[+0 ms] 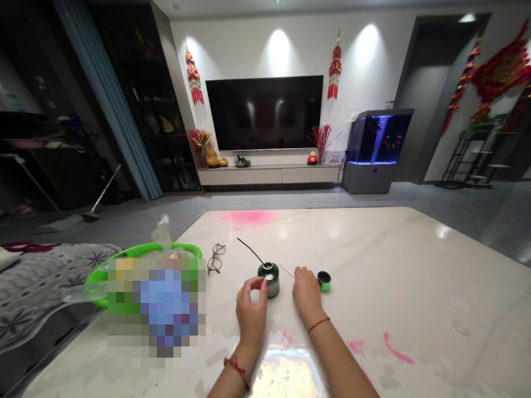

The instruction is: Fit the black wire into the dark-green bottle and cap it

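Observation:
A small dark green jar (pixel 269 284) stands open on the white table (pixel 415 287), with a thin black stick (pixel 250 250) leaning out of it to the upper left. My left hand (pixel 251 310) is curled against the jar's left side, thumb and fingers pinched near its rim. My right hand (pixel 307 293) rests just right of the jar, fingers closed on a thin white stick (pixel 286 270) that points up and left. The jar's green cap (pixel 324 280) lies on the table right beside that hand.
A pair of glasses (pixel 214 258) lies left of the jar. A green basket (pixel 136 265) with a plastic bag sits at the table's left edge. Pink stains (pixel 398 351) mark the tabletop. A TV and fish tank stand far behind.

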`<state>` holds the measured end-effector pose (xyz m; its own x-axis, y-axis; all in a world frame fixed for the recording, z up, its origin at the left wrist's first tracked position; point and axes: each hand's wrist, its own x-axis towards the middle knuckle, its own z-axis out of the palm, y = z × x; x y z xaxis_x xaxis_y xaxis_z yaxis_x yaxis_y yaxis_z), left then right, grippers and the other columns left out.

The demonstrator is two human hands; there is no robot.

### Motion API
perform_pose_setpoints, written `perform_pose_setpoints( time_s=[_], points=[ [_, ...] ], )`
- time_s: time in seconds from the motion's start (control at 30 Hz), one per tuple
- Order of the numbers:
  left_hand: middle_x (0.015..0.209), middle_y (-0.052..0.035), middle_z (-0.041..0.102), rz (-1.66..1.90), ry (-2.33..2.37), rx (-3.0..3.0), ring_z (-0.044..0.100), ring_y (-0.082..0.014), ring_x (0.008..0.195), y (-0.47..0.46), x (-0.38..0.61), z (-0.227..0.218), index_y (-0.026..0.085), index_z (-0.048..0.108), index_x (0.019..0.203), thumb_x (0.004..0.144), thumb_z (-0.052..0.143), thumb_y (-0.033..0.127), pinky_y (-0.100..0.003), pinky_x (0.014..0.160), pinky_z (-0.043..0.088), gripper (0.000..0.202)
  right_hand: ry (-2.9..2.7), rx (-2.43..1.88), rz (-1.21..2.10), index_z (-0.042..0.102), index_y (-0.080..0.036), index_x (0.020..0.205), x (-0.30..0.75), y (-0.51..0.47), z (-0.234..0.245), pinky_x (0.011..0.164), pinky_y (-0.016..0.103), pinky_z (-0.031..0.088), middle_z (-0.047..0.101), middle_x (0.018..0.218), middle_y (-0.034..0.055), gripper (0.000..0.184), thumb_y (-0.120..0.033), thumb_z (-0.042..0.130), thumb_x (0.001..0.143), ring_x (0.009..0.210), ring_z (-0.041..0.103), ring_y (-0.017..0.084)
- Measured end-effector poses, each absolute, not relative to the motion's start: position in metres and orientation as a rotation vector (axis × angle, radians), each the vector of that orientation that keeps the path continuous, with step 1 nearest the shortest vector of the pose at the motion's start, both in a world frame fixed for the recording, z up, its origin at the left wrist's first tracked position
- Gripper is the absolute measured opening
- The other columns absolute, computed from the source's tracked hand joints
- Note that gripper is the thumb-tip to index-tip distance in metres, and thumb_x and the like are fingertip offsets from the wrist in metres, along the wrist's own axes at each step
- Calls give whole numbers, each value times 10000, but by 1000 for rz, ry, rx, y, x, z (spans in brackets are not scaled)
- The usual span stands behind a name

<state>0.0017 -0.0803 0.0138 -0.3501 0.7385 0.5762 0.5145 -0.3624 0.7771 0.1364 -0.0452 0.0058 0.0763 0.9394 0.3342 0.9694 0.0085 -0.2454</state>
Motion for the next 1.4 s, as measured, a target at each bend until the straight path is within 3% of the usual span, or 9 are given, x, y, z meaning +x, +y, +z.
perform_pose_setpoints(
  time_s=[0.23,0.5,0.67,0.83,1.0,1.4],
  points=[
    [780,-36,637,1817,1666,1706,591,-191,753,-80,1,14,192,602,828,772,557,416,-334,754,456,235,-1747,-1757,72,553,-138,935,137,-48,7,723,299,412,602,860,101,279,-27,429,710,820,569,216],
    [790,-27,641,1810,1686,1752,597,-180,767,-80,-2,13,196,602,833,793,542,367,-318,752,460,186,-1409,-1263,247,548,-152,931,135,-46,14,731,301,463,587,867,71,221,-112,418,758,775,563,168],
    [771,-22,641,1821,1672,1831,595,-177,754,-81,-1,14,196,607,830,793,550,354,-317,746,459,173,-1136,-1096,396,561,-160,917,139,-46,24,722,312,484,610,846,55,168,-235,515,774,741,572,152],
    [746,-24,653,1781,1657,1940,595,-180,746,-83,1,17,203,633,829,808,533,347,-329,744,453,177,-931,-918,750,571,-157,867,141,-43,27,739,313,499,628,812,45,257,-320,655,687,760,603,153],
    [734,-28,666,1732,1607,2028,599,-184,738,-85,3,18,212,663,844,792,562,347,-335,738,449,176,-835,-820,933,575,-162,861,141,-42,27,797,335,499,635,832,39,322,-320,722,622,804,621,162],
    [708,-20,675,1717,1592,2137,597,-168,693,-85,6,20,214,674,762,766,598,334,-318,706,449,142,-741,-720,1055,569,-168,917,145,-40,22,770,319,513,620,867,39,352,-322,720,638,833,606,153]
  ],
)
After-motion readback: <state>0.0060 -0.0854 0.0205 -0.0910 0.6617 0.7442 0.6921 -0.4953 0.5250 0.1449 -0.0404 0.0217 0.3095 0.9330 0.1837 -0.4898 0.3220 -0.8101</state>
